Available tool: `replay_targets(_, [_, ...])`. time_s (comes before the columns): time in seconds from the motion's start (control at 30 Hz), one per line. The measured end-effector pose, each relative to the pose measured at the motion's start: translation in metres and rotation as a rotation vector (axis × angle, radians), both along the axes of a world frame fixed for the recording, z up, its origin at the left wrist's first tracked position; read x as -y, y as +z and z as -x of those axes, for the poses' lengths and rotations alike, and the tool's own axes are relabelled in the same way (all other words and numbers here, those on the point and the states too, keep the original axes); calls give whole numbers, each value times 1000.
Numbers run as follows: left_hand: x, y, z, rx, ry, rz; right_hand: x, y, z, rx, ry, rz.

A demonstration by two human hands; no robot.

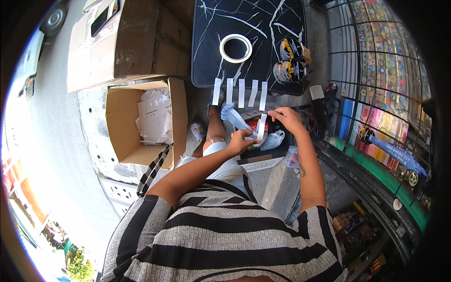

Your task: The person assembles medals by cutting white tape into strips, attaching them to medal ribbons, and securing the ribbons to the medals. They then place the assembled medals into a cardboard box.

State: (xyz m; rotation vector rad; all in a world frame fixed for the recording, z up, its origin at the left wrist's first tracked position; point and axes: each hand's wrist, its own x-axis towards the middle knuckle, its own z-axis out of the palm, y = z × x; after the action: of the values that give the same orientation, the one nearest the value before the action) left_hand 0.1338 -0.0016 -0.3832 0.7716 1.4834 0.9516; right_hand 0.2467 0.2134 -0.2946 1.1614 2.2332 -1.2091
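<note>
the left hand has its finger and thumb closed on the lower end of a white strip, and the right hand pinches the upper end, its fingertips narrow and close together. so the strip stands almost upright between the two sets of fingers, nearer the body than the table. which face is sticky is too small to tell.

to handle it well, keep both pinches at the very ends, so little skin touches the face, and hold a light, even pull; slack would likely let it curl onto itself or onto the left fingers. turn both wrists together, or a twist may run along the strip. when one end is let go, peel that fingertip off sideways while the other pinch stays firm.

just beyond the right fingertips, five strips hang in a row from the table's near edge; keep the knuckles low, as a brush could make them cling. the plastic bag sits close below the right fingers, so keep the strip clear of it. the roll of tape lies well beyond both hands, past the hanging row.
</note>
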Motion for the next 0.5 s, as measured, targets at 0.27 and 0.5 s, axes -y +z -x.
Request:
replay_targets(0.27, [5,8,3,132,24,28,28,-30,-19,-479,-411,185])
replay_targets(0.5, [9,12,5,-110,42,26,49,-41,-9,-416,-496,215])
